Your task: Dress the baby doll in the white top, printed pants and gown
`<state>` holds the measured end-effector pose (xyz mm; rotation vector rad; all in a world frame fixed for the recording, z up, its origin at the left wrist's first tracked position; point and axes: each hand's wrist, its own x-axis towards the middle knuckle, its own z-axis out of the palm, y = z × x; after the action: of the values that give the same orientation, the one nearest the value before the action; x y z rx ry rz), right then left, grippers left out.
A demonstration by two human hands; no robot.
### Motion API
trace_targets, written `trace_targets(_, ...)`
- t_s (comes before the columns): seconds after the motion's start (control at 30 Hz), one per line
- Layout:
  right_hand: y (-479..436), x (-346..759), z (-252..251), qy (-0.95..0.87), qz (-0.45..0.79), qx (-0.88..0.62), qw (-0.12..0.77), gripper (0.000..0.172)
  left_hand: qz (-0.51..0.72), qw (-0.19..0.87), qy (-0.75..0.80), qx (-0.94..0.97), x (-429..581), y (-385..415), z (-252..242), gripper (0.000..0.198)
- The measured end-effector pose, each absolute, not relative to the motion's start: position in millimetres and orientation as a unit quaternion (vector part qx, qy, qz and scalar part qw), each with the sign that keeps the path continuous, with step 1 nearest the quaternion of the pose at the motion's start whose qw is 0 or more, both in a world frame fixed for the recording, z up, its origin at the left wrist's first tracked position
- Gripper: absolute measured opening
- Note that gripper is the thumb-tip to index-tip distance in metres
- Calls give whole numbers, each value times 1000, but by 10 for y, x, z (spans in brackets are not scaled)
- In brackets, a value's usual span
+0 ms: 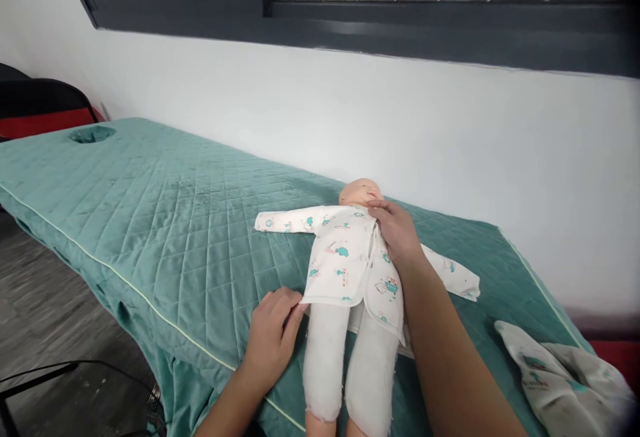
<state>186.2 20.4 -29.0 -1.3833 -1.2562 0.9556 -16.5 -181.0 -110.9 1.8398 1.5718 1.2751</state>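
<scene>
The left hand (pixel 275 337) is pinching the hem of the shirt (pixel 340 257) in a narrow grip while the right hand (pixel 397 229) is resting on the doll (pixel 361 192), its grip unclear.

Bed (pixel 165 203) wearing teal quilted cover, face hole (pixel 91 133) sitting at far left end. Doll (pixel 345 257) lying face-up toward right end, legs pointing at near edge. Crumpled printed garment (pixel 560 370) lying further right, apart.
</scene>
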Motion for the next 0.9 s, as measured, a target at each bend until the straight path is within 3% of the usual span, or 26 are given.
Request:
trace_targets(0.2,117,1878,-283,-595,288,-554,506,30,509,276,533,617,-152,-1811,-1019,28)
trace_targets(0.33,-56,2061,-280,-553,321,-510,576,32,534,320,553,554,-168,-1801,-976,33)
trace_targets(0.47,-305,2446,-466,-494,276,-562,603,21,549,353,574,494,-183,-1731,-921,30)
trace_targets(0.53,-431,2629,-621,-474,271,-607,577,26,561,387,565,466,-165,-1656,-865,29)
trace_targets(0.67,-590,2821,-863,-414,391,-642,514,26,591,514,507,360,-76,-1422,-742,34)
trace_targets(0.9,-627,2777,-879,-298,571,-493,585,17,549,734,341,207,89,-908,-700,40)
